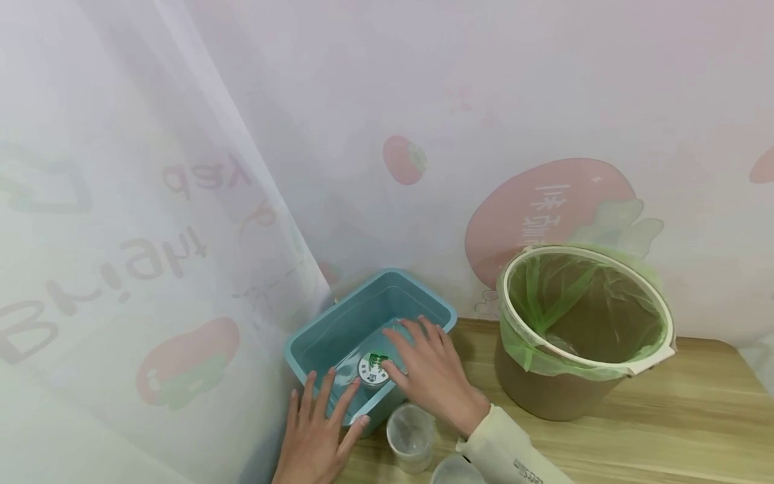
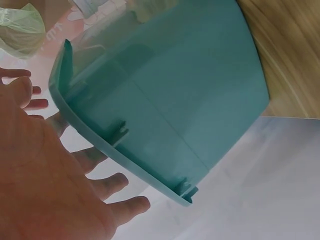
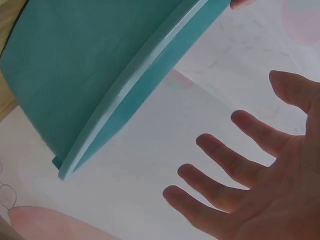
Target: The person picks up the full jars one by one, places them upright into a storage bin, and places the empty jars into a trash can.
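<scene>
The printed container [image 1: 366,370] is being held inside the blue bin [image 1: 357,317], which is being supported by the surface [image 1: 653,430]. Nothing is being grasped by the left hand [image 1: 317,430] or right hand [image 1: 437,373], both being held spread. A placing or reaching step is apparently being carried out; a pinch or withdrawal is probably being called for next.

Smooth plastic bin [image 1: 370,407], clear plastic cup [image 1: 411,437], wood-grained tabletop [image 1: 695,417]

Container [image 1: 371,370] in tub [image 1: 346,329], tub left of bin [image 1: 556,390] on table [image 1: 689,417]
</scene>
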Demonstrator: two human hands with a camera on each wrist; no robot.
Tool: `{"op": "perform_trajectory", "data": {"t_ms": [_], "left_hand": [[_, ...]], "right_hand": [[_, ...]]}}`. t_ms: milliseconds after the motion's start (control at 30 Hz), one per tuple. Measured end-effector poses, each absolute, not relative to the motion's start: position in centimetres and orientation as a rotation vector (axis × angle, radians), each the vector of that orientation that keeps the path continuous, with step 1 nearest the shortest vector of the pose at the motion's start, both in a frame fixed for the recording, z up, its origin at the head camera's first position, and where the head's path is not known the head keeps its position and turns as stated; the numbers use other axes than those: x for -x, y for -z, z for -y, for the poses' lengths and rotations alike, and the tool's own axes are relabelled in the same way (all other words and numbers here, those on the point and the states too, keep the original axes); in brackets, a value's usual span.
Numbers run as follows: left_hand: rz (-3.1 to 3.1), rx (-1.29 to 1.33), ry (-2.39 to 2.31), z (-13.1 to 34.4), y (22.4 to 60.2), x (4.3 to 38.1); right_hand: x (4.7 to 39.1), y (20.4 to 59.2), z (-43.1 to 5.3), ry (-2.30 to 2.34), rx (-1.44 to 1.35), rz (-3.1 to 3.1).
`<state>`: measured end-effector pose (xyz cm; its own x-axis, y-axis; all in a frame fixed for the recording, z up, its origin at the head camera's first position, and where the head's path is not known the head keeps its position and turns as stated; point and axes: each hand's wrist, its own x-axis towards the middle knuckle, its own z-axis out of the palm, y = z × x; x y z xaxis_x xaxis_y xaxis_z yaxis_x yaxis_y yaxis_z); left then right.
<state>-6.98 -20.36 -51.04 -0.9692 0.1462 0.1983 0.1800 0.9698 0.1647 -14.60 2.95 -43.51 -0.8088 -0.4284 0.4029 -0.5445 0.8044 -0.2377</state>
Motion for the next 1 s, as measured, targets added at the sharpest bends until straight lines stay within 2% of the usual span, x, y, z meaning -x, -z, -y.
{"op": "perform_trajectory", "data": {"t_ms": [300,667,1000], "left_hand": [[2.942,0.28,0.262,19.3,50.5,6.8],[2.893,0.417,0.21,17.7,49.5,6.5],[2.863,0.489,0.214,16.2,50.1,6.4]], "right_hand": [[12.8,43.0,-5.6,-0.609,-0.693,2.684],[11.7,42.2,-9.2,-0.532,-0.66,2.593],[10.6,41.5,-13.9,-0.549,-0.567,2.591]]}}
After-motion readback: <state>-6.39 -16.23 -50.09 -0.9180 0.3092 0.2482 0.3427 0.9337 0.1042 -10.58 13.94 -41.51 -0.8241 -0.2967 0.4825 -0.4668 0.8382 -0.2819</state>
